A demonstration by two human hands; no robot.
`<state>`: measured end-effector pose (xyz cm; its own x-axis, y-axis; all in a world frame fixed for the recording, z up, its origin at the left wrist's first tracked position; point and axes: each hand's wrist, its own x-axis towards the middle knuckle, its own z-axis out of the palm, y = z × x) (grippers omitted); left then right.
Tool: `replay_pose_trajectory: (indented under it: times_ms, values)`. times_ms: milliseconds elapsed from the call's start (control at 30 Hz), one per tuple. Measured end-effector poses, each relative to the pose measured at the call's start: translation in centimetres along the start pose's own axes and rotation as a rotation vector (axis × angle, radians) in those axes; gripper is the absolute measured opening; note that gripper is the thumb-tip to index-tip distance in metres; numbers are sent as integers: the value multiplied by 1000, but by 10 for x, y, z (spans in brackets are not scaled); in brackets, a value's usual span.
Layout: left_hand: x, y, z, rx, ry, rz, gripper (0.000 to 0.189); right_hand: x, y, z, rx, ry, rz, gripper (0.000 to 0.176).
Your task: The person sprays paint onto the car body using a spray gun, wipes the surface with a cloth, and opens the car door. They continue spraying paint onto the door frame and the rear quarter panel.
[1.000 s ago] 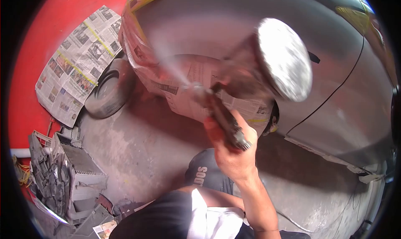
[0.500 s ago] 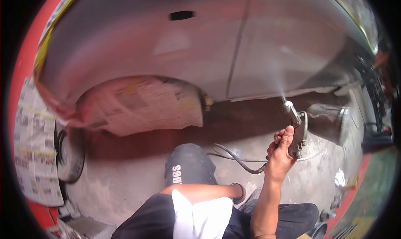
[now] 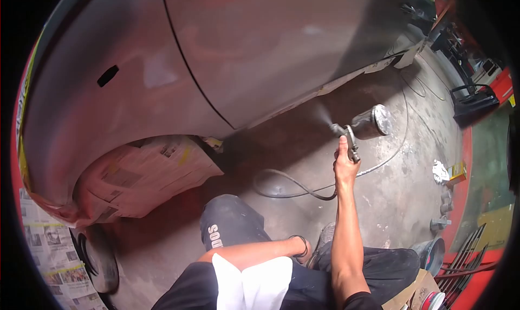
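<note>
My right hand (image 3: 345, 166) is wrapped round the handle of a spray gun (image 3: 351, 139), thumb near its top. A fine mist leaves the nozzle toward the lower edge of the car door (image 3: 271, 55). The gun's metal cup (image 3: 374, 122) tilts to the right. From the gun an air hose (image 3: 290, 173) loops across the floor. My left forearm (image 3: 254, 251) lies across my lap with a dark band at the wrist; the hand beyond it is hidden by my leg. Grey, partly reddish primer covers the car fender (image 3: 135, 104) beside the door.
Newspaper (image 3: 151, 172) masks the wheel arch. A loose tyre (image 3: 97, 258) lies at lower left. To the right are a black bin-like object (image 3: 475, 104), a yellow box (image 3: 457, 172), a metal can (image 3: 430, 254) and several dark rods (image 3: 466, 261).
My view has turned to the right, showing more of the door and floor. The spray gun now tilts left, lower relative to the door, its cup more visible. Mist still comes out.
</note>
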<state>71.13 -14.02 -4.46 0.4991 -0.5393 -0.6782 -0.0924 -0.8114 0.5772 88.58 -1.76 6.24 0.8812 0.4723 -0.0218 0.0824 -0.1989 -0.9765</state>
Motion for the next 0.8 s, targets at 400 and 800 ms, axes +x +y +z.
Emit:
replay_pose_trajectory:
  times_ms: [400,800]
  values:
    - [47,-14,-11,-62,-12,-25,35,-11,-91,-65,141,-582,23,37]
    - [-72,44,10,-577,238,-344,33,12,-275,-98,233,-684,-3,40]
